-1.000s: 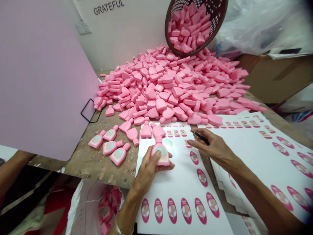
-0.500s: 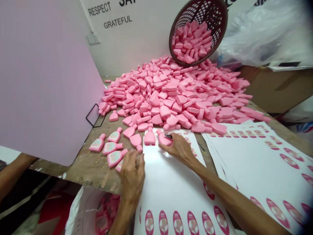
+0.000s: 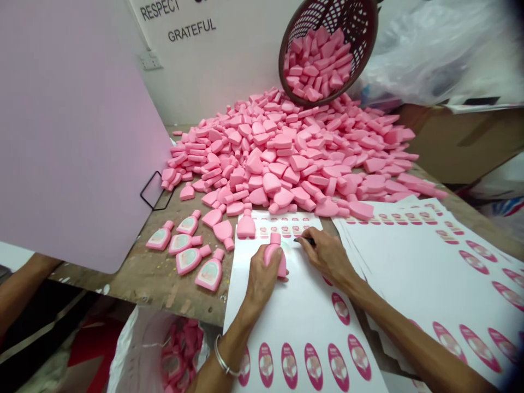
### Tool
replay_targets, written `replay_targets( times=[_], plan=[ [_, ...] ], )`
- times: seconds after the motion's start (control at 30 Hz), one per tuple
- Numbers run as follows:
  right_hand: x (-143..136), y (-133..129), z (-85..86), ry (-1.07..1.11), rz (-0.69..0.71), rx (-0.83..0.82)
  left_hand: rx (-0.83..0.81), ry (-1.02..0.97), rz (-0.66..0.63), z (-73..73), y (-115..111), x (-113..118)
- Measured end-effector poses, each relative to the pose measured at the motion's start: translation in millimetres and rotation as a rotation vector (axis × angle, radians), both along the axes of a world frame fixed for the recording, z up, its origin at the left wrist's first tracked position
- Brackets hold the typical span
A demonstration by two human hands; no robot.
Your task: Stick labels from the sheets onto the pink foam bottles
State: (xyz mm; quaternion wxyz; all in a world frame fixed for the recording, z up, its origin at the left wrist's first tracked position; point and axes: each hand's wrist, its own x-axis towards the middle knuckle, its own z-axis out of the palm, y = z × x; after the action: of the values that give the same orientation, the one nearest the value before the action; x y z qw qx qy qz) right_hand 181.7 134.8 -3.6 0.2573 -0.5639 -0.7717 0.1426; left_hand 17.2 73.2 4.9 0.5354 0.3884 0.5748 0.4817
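My left hand (image 3: 261, 281) grips a small pink bottle (image 3: 275, 240) upright, thumb across its front. Just to the right, my right hand (image 3: 329, 256) pinches a thin dark pointed tool (image 3: 306, 240); its exact kind is unclear. At the tool's tip is a pale greenish label (image 3: 286, 248), partly see-through against the white sticker sheet (image 3: 286, 322) under both hands. Another pink bottle (image 3: 246, 225) lies on the sheet's far end. Left of the sheet, several labelled bottles lie on the table, the nearest labelled bottle (image 3: 210, 271) close to the sheet's edge.
A large heap of pink bottles (image 3: 282, 153) covers the back, below a tipped brown basket (image 3: 282, 71). More sticker sheets (image 3: 393, 256) lie at right. A pale panel (image 3: 82, 136) blocks the left, another person's arm (image 3: 24, 284) below it. An open bag (image 3: 135, 349) holds bottles.
My left hand has moved right from the labelled bottles and taken hold of a plain bottle. My right hand has shifted right with the tool, and a label shows at its tip.
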Motion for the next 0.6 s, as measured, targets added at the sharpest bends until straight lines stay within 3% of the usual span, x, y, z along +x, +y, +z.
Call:
replay_targets(
  times=[0.17,0.3,0.47,0.6],
  plan=[
    [-5.9,3.9,-25.5,-0.212,0.045,0.249,0.059,0.062,0.046,-13.0,8.0,5.5],
    [-5.2,4.8,-38.8,-0.234,0.097,0.338,0.062,0.063,0.043,-18.8,5.4,1.9],
    [-6.5,6.0,-40.2,-0.090,0.176,0.322,0.054,0.129,0.058,-17.0,3.1,-1.7],
    [-8.1,6.1,-38.8,-0.099,0.129,0.344,0.055,0.126,0.036,-17.9,1.0,-2.9]
  ],
)
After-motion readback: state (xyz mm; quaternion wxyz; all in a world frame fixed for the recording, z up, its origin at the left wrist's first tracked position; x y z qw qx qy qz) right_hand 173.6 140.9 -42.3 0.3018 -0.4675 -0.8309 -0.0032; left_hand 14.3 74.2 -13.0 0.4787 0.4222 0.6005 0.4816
